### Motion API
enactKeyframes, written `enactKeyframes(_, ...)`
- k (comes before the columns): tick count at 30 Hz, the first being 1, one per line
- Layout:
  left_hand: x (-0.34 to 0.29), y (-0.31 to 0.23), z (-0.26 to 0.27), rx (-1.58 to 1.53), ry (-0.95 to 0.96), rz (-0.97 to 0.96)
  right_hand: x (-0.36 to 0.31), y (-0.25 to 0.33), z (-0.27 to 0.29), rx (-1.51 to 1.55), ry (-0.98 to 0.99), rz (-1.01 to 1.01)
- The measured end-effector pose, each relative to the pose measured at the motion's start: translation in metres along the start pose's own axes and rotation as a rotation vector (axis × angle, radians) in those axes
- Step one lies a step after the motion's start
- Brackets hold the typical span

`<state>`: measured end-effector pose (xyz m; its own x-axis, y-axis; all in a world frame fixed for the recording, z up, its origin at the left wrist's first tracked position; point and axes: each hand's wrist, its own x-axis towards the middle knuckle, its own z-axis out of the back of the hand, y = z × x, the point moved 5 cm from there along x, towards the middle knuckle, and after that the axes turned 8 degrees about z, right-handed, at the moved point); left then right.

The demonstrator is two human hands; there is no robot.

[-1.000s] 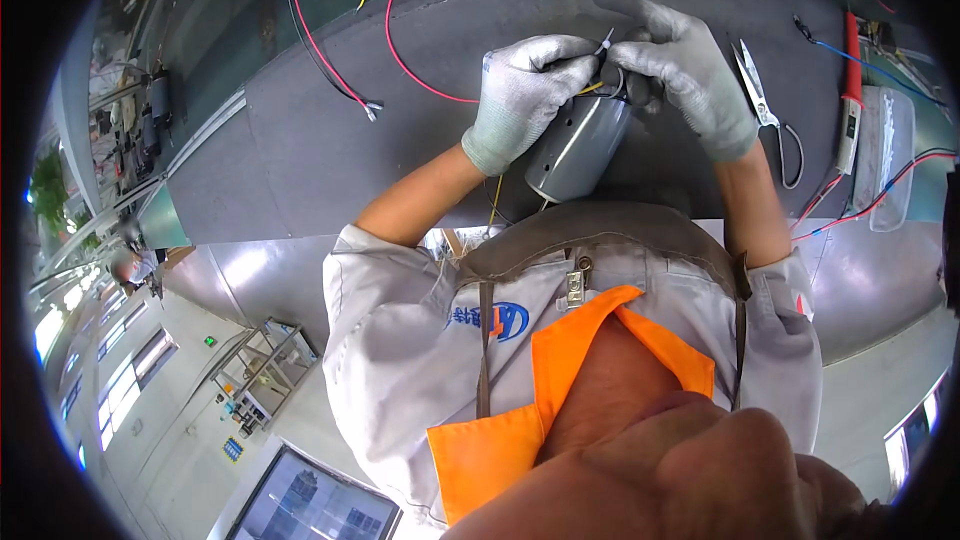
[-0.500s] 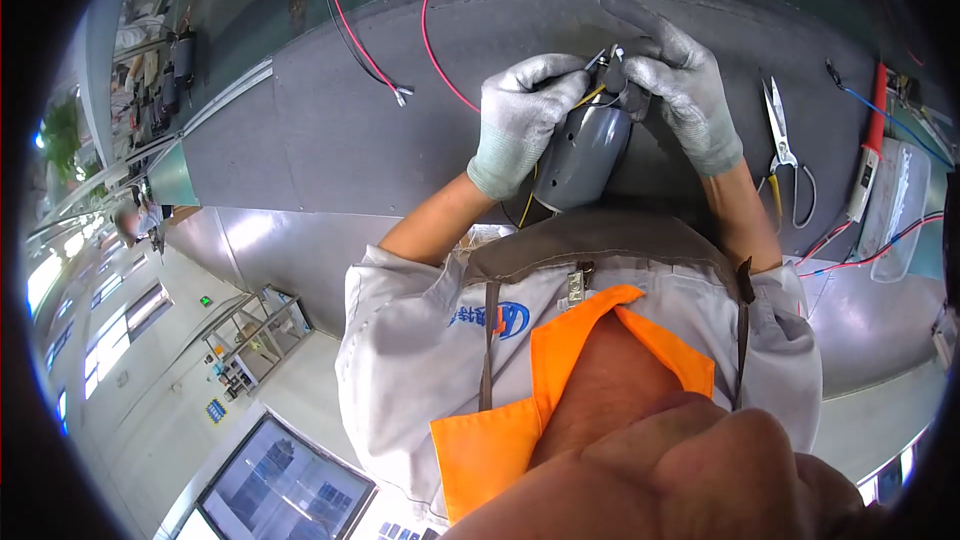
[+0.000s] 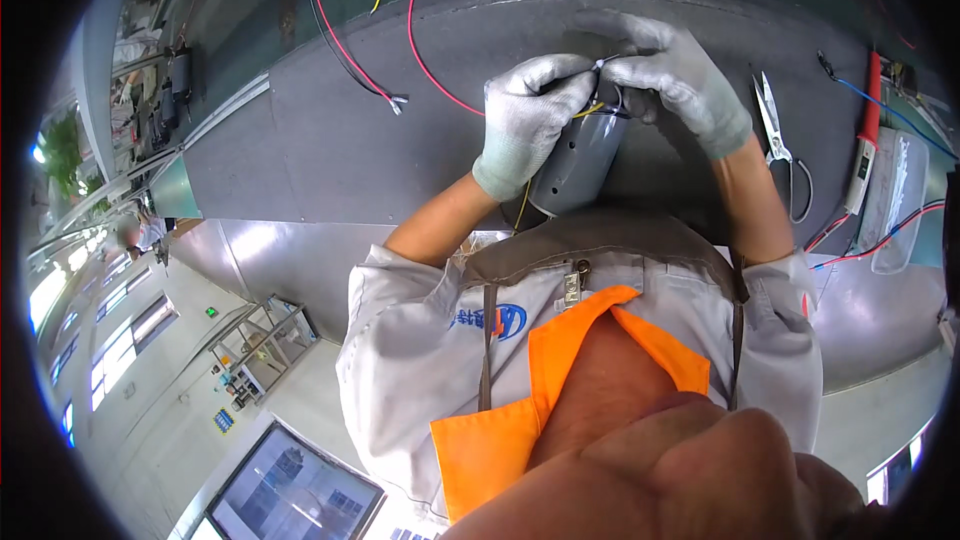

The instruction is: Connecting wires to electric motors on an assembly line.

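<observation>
A dark grey metal cylinder (image 3: pixel 578 165), like a motor housing with small holes in its side, lies close to my body. Wires rise from its far end, one with a yellow sleeve (image 3: pixel 588 111). My gloved left hand (image 3: pixel 530 115) pinches a thin dark wire (image 3: pixel 598 90) just above that end, by a small white tip. From the other side my gloved right hand (image 3: pixel 685 85) meets the same wire tip with its fingers bent inward. One right finger stretches out beyond, smeared by motion. The exact contact between the fingertips is partly hidden.
Scissors (image 3: pixel 772 125) lie right of my right hand. Farther right are a red-handled tool with a cord (image 3: pixel 866 145), like a soldering iron, and a clear plastic tray (image 3: pixel 893 205). Red and black wires (image 3: pixel 350 55) and a long red wire (image 3: pixel 412 30) cross the grey mat (image 3: pixel 330 155).
My hands have drawn closer together at the wire tip, and my right hand has shifted slightly left and down. The dark piece seen between the fingers earlier no longer shows. The view has shifted slightly.
</observation>
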<state>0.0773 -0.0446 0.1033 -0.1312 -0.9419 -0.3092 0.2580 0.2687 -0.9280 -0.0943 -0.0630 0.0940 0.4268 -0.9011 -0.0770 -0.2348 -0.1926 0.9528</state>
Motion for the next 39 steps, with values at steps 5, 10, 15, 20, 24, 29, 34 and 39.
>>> enactKeyframes(5, 0.009, -0.002, -0.009, -0.038, -0.022, -0.146, 0.004, 0.000, 0.004, -0.179, 0.013, -0.218)
enactKeyframes(10, -0.001, -0.005, -0.009, 0.230, -0.144, -0.348, -0.009, 0.026, -0.019, -1.047, -0.204, 0.510)
enactKeyframes(15, -0.011, 0.002, -0.009, 0.131, -0.175, -0.234, -0.012, 0.025, 0.002, -1.105, -0.187, 0.588)
enactKeyframes(20, -0.017, 0.012, -0.007, -0.038, -0.177, -0.085, 0.005, 0.008, 0.041, -1.040, -0.231, 0.383)
enactKeyframes(24, -0.016, 0.003, -0.007, 0.184, -0.243, -0.307, 0.018, -0.005, 0.051, -1.115, -0.315, 0.315)
enactKeyframes(29, -0.020, -0.003, -0.018, 0.470, -0.239, -0.518, 0.019, -0.018, 0.054, -0.502, -0.498, 0.165)
enactKeyframes(34, -0.013, -0.008, -0.016, 0.493, -0.139, -0.641, 0.004, -0.014, 0.018, 0.300, -0.229, 0.145)
enactKeyframes(39, -0.005, -0.013, -0.006, 1.142, 0.080, -0.928, -0.026, 0.009, 0.006, 0.076, -0.093, -0.035)
